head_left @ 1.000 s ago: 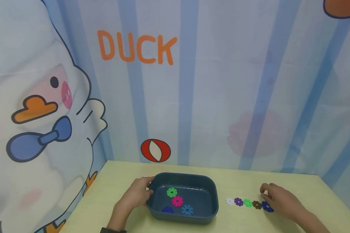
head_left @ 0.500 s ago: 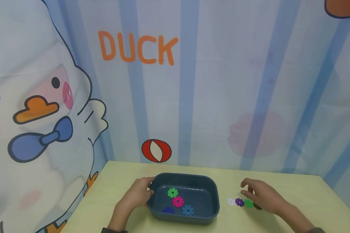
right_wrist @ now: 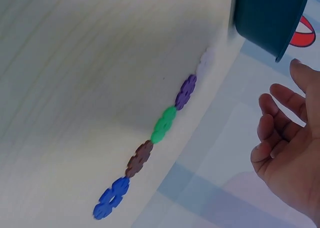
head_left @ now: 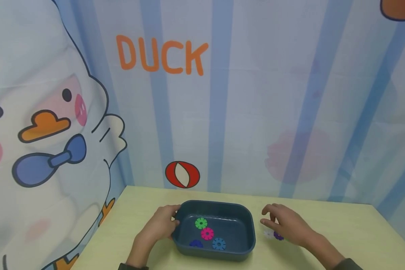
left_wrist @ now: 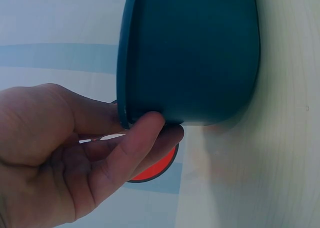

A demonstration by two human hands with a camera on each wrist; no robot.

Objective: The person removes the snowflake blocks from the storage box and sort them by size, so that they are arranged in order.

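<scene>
A dark teal tub [head_left: 216, 204] stands on the pale wooden table [head_left: 138, 210]. My left hand [head_left: 162, 224] grips its left rim, thumb on the outer wall [left_wrist: 195, 52] and fingers curled at the edge [left_wrist: 145, 133]. Inside lie a green disc [head_left: 201, 223], a pink disc [head_left: 207, 233], a blue disc [head_left: 218, 243] and a dark blue disc [head_left: 195, 243]. My right hand [head_left: 285, 225] hovers, fingers relaxed and holding nothing [right_wrist: 282, 148], over a row of discs: white [right_wrist: 204, 62], purple [right_wrist: 186, 91], green [right_wrist: 164, 124], brown [right_wrist: 139, 158], blue [right_wrist: 110, 204].
A printed cloth backdrop with a duck and the word DUCK [head_left: 162, 56] hangs close behind and to the left of the table. A red-and-white ball print [head_left: 182, 174] sits just behind the tub. The table's right part [head_left: 357, 232] is bare wood.
My right hand has slid left along the row of discs toward the tub, and in the head view it now hides the green, brown and blue ones. The left hand has stayed on the rim.
</scene>
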